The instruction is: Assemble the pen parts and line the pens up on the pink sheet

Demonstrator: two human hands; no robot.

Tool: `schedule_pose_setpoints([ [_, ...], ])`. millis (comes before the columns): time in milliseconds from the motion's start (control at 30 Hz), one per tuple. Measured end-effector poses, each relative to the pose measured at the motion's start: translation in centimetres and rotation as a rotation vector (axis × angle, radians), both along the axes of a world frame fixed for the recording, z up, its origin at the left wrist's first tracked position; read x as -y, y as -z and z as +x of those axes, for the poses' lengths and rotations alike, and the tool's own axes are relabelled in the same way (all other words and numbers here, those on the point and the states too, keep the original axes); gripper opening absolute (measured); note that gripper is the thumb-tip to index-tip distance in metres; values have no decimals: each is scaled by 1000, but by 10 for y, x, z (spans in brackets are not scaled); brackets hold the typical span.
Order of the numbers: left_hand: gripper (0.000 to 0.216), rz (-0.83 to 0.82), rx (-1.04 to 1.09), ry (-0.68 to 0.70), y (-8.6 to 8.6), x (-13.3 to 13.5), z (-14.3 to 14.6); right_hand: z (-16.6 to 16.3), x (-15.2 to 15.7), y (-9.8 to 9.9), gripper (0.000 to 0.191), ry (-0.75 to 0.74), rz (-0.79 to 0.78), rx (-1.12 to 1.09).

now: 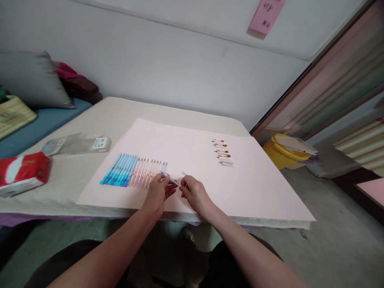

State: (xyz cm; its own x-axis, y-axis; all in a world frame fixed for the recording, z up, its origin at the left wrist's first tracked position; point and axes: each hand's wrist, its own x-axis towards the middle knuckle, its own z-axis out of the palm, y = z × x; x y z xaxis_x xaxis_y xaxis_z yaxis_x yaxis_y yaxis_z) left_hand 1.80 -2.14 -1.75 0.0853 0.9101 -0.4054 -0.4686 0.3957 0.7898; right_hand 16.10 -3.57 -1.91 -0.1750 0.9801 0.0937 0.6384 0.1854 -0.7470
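My left hand [157,194] pinches one end of a slim pen [170,180], and my right hand [195,195] closes its curled fingers on the other end. The pen sits over the pink sheet [186,140] on the worktop [120,110], just right of the row of blue pens [120,171].

Both bare forearms stretch forward, the left arm [120,244] coming in from 7 o'clock and the right arm [240,244] from 5 o'clock, so they converge. The left hand [157,193] sits just at 9 o'clock of the right hand [195,195], with their fingertips nearly meeting. The left thumb and fingers are pinched together, pointing toward 2 o'clock. The right fingers curl in, also pinched, knuckles up, aimed toward 10 o'clock. Both wrists look straight.
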Motion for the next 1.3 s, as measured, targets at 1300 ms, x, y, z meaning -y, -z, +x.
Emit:
schedule_pose_setpoints([
  [1300,9,-20,74,-304,-3,-31,-24,26,-17,4,7,-137,169,448],
])
